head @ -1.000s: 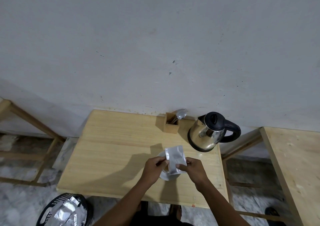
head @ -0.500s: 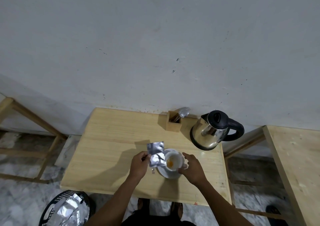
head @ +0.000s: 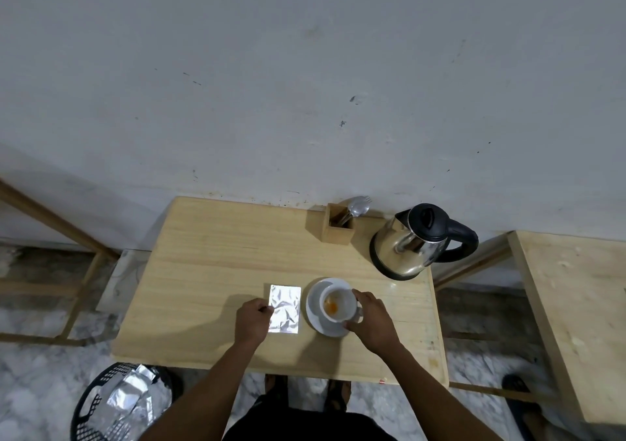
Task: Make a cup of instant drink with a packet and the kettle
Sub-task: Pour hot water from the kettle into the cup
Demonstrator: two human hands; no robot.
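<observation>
A silver foil packet [head: 285, 308] lies flat on the wooden table [head: 210, 257]. My left hand [head: 252, 320] pinches its left edge with curled fingers. Just to the right stands a white cup [head: 337, 305] on a white saucer [head: 313, 301], with orange powder at its bottom. My right hand [head: 371, 318] grips the cup's right side, covering the handle. A steel kettle [head: 406, 249] with a black lid and handle stands at the back right of the table, apart from both hands.
A wooden holder [head: 337, 229] with spoons stands by the wall, left of the kettle. A black basket [head: 91, 403] with foil wrappers sits on the floor at the lower left. A second wooden table [head: 576, 305] is at the right.
The packet was held upright over the cup by both hands; my left hand carried it left and laid it flat on the table. My right hand moved onto the cup.
</observation>
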